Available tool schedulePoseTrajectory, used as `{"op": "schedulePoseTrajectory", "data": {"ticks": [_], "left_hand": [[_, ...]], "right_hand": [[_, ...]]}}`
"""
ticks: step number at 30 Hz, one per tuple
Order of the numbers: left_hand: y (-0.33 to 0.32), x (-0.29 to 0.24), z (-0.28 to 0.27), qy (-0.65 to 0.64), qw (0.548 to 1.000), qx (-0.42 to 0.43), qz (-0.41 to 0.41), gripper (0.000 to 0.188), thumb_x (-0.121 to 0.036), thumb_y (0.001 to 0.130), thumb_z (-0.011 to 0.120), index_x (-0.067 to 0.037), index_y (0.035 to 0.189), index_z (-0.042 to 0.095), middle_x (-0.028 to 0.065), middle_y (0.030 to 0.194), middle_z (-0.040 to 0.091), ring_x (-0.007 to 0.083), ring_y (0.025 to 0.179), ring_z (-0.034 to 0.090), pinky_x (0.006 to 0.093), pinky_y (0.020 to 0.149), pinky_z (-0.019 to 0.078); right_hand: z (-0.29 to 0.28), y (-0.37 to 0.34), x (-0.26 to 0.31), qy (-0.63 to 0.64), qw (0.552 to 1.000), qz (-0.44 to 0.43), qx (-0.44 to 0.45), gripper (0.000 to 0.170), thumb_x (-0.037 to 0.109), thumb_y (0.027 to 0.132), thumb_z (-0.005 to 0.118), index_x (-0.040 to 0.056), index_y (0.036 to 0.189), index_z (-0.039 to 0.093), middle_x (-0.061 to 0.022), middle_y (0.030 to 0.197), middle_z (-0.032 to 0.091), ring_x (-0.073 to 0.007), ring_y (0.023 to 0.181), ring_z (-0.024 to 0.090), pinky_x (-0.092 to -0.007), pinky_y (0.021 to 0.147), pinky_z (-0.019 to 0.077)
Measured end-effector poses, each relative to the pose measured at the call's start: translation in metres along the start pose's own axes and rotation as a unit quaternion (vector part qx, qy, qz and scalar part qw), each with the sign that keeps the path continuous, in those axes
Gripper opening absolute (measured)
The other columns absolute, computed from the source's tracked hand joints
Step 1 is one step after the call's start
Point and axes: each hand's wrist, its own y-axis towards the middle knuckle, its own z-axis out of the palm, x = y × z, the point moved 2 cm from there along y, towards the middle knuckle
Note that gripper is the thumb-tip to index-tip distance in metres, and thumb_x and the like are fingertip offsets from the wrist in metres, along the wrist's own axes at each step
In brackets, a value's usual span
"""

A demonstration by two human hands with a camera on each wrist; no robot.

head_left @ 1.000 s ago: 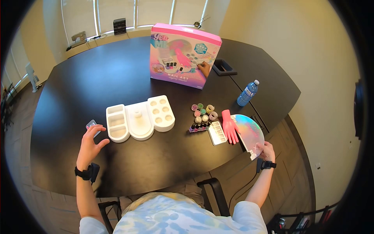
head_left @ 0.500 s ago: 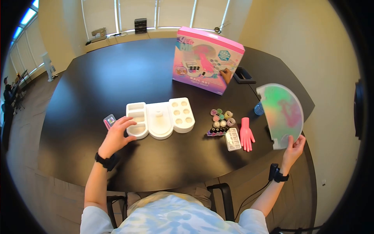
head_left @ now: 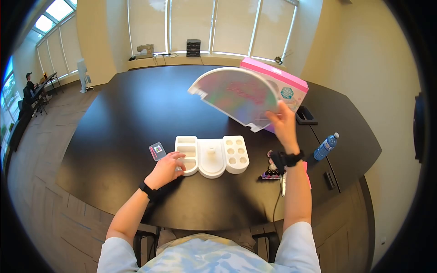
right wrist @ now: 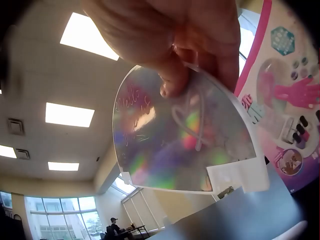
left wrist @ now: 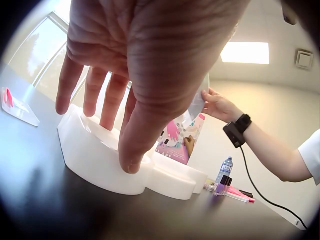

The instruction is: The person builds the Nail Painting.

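On the left of the dark worktop (head_left: 118, 118) lies a small clear case (head_left: 157, 152). Just beside it is the left hand (head_left: 165, 173), open, its fingers spread over the left compartments of the white tray (head_left: 211, 167); whether they touch it cannot be told. The tray sits flat, its round cups on the right side. The change is in the half-round, shimmering panel (head_left: 236, 93): it has left the right side and come across, so it is now in the air beyond the tray, tilted, straight edge and tabs lowermost. That brings the two pieces nearer, though they are apart and not joined. Small bottles (head_left: 271, 174) stand right of the tray. Above them the right hand (head_left: 283, 123) pinches the panel near its right corner, thumb on one face. The pink box (head_left: 298, 96) stands behind, partly hidden, and a water bottle (head_left: 326, 146) stands farthest right.
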Motion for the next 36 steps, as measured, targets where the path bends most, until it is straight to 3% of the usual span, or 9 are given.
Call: {"op": "schedulePoseTrajectory", "data": {"ticks": [4, 7, 11, 15, 18, 21, 24, 30, 36], "left_hand": [[-0.011, -0.003, -0.005, -0.007, 1.0, 0.013, -0.011, 0.01, -0.01, 0.077, 0.08, -0.01, 0.087, 0.077, 0.0106, 0.133, 0.065, 0.034, 0.133, 0.054, 0.0435, 0.106, 0.0498], [-0.006, -0.007, -0.011, -0.013, 0.999, 0.027, -0.02, 0.012, -0.011, 0.076, 0.081, -0.01, 0.088, 0.078, 0.0096, 0.131, 0.065, 0.0327, 0.133, 0.053, 0.0423, 0.107, 0.0488], [0.008, -0.011, -0.018, -0.035, 0.998, 0.039, -0.025, 0.01, -0.012, 0.076, 0.084, -0.01, 0.085, 0.079, 0.0081, 0.131, 0.066, 0.0322, 0.13, 0.055, 0.0418, 0.108, 0.0483], [0.018, -0.012, -0.029, -0.03, 0.999, 0.033, -0.008, 0.012, -0.012, 0.075, 0.085, -0.01, 0.084, 0.078, 0.0079, 0.131, 0.065, 0.0318, 0.129, 0.056, 0.0422, 0.107, 0.049], [0.034, -0.013, -0.044, -0.022, 0.999, 0.031, -0.003, 0.031, -0.01, 0.072, 0.087, -0.009, 0.1, 0.074, 0.0086, 0.128, 0.065, 0.0329, 0.124, 0.058, 0.0414, 0.105, 0.0494], [0.055, 0.006, -0.057, -0.079, 0.984, -0.137, -0.087, 0.071, -0.005, 0.069, 0.089, -0.007, 0.13, 0.054, 0.0112, 0.126, 0.062, 0.0326, 0.119, 0.062, 0.0386, 0.101, 0.0515], [0.075, 0.04, -0.051, -0.133, 0.961, -0.17, -0.172, 0.088, -0.017, 0.073, 0.091, -0.005, 0.146, 0.044, 0.0171, 0.137, 0.059, 0.0299, 0.127, 0.059, 0.0434, 0.101, 0.052], [0.098, 0.069, -0.023, -0.187, 0.961, -0.087, -0.182, 0.09, -0.017, 0.07, 0.089, -0.001, 0.147, 0.044, 0.0185, 0.126, 0.069, 0.0305, 0.119, 0.066, 0.0429, 0.104, 0.0509], [0.108, 0.072, -0.01, -0.168, 0.958, -0.116, -0.201, 0.063, -0.011, 0.076, 0.083, -0.003, 0.134, 0.059, 0.0131, 0.109, 0.074, 0.0244, 0.097, 0.073, 0.037, 0.088, 0.058]], "right_hand": [[0.051, 0.022, -0.057, 0.042, 0.997, 0.021, 0.067, 0.015, -0.002, 0.093, 0.066, -0.0006, 0.107, 0.064, -0.0044, 0.096, 0.069, -0.0092, 0.087, 0.064, -0.0269, 0.077, 0.0506], [0.071, 0.033, -0.08, 0.051, 0.993, 0.064, 0.087, 0.006, -0.001, 0.093, 0.065, 0.0006, 0.095, 0.06, 0.0007, 0.082, 0.058, -0.0075, 0.08, 0.055, -0.0263, 0.073, 0.0468], [0.079, 0.046, -0.125, 0.002, 0.99, 0.078, 0.117, 0.006, 0.0, 0.093, 0.066, 0.0008, 0.096, 0.06, 0.0018, 0.08, 0.054, -0.0076, 0.074, 0.048, -0.0268, 0.066, 0.0401], [0.085, 0.052, -0.15, -0.037, 0.984, 0.097, 0.144, 0.007, 0.0, 0.093, 0.066, -0.0002, 0.097, 0.06, 0.0006, 0.08, 0.057, -0.0078, 0.076, 0.05, -0.0266, 0.069, 0.043], [0.086, 0.055, -0.152, 0.024, 0.98, 0.114, 0.16, 0.008, 0.002, 0.094, 0.067, -0.0009, 0.097, 0.059, -0.0013, 0.082, 0.061, -0.0082, 0.078, 0.053, -0.027, 0.072, 0.0459], [0.085, 0.055, -0.154, 0.013, 0.975, 0.128, 0.181, 0.009, 0.003, 0.095, 0.067, -0.0009, 0.097, 0.059, -0.0025, 0.085, 0.064, -0.0081, 0.081, 0.055, -0.0275, 0.075, 0.0477], [0.086, 0.053, -0.155, -0.004, 0.971, 0.135, 0.198, 0.009, 0.003, 0.095, 0.067, -0.0007, 0.097, 0.058, -0.0017, 0.084, 0.061, -0.0082, 0.079, 0.053, -0.0283, 0.073, 0.0471], [0.089, 0.049, -0.162, -0.058, 0.961, 0.131, 0.236, 0.006, -0.002, 0.096, 0.063, -0.0001, 0.099, 0.059, 0.0018, 0.09, 0.061, -0.0058, 0.085, 0.056, -0.0272, 0.078, 0.0491], [0.091, 0.048, -0.151, -0.058, 0.959, 0.138, 0.24, 0.01, -0.002, 0.095, 0.065, -0.0003, 0.093, 0.055, 0.0035, 0.084, 0.055, -0.0045, 0.082, 0.05, -0.0263, 0.073, 0.0461]]}}
